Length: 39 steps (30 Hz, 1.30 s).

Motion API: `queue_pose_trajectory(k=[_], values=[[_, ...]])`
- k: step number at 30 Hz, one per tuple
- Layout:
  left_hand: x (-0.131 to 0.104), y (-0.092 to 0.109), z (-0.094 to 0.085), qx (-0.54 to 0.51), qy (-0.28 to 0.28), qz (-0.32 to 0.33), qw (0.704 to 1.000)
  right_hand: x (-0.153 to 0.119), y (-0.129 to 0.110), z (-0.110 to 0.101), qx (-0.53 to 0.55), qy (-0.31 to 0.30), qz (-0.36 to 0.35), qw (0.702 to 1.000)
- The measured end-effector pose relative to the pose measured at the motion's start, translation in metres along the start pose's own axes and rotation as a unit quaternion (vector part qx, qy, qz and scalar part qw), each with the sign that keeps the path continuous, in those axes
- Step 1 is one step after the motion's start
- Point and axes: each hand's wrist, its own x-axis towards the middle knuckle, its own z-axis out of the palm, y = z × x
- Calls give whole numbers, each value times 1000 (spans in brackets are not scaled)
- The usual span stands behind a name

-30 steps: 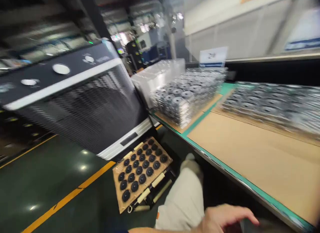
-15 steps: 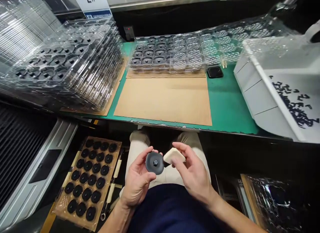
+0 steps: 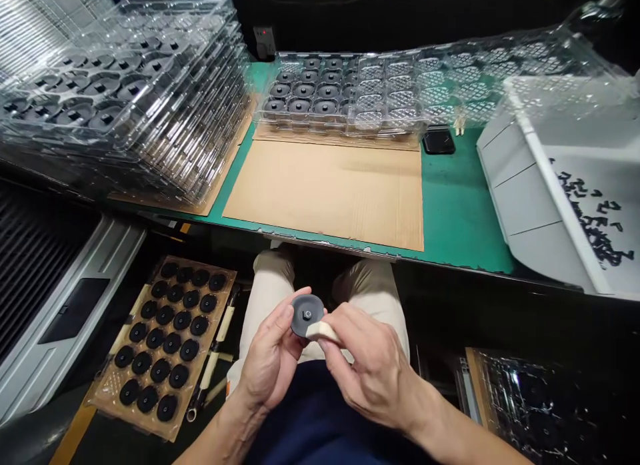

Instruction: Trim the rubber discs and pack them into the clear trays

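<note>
A dark grey round disc (image 3: 300, 313) with a small raised post at its centre is held by its edge in my left hand (image 3: 274, 358), its post side facing up at me. My right hand (image 3: 367, 358) pinches a cream-coloured pad (image 3: 323, 331), which looks like a sponge or felt piece. The pad's tip lies against the lower right rim of the disc. Both hands are above my lap, in front of the bench edge. The disc's underside is hidden by my left fingers.
On the green bench (image 3: 463, 212) lie a cardboard sheet (image 3: 325, 185), clear trays (image 3: 385, 122) partly filled with discs, and a tall tray stack (image 3: 165, 138) at left. A white bin (image 3: 520, 192) holds small black pieces. A disc-filled tray (image 3: 117, 385) sits low on the left.
My right hand has turned over and brought the cream pad onto the disc's rim. The disc has tilted slightly in my left hand. The camera view has shifted a little.
</note>
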Motion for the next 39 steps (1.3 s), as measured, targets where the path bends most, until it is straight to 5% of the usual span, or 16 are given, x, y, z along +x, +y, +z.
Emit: queue_pose_trajectory(k=[4,9,12,16,20,24,31,36,39], values=[[1,0,-3,-4,-13,-24,1000,2,7,0,-53,25,25,998],[1,1,-6,-11,-21,-46,999,3,12,-2,-22,-26,4,999],[1,3,-7,5,-44,-60,997,1,13,-3,-66,7,21,998],[1,5,-8,2,-40,-62,997,0,11,-4,-10,-60,-3,998],[1,8,-11,27,-62,-79,995,2,10,-7,-72,-16,-6,997],[1,11,-11,23,-49,-68,996,3,8,-7,-51,-66,-21,996],[1,11,-9,22,-44,-33,998,2,3,-2,-74,-27,-12,997],[3,8,-13,56,-122,-83,987,6,8,-7,-111,-26,-50,992],[4,7,-14,32,-103,-65,992,8,11,-8,-113,-29,-58,991]])
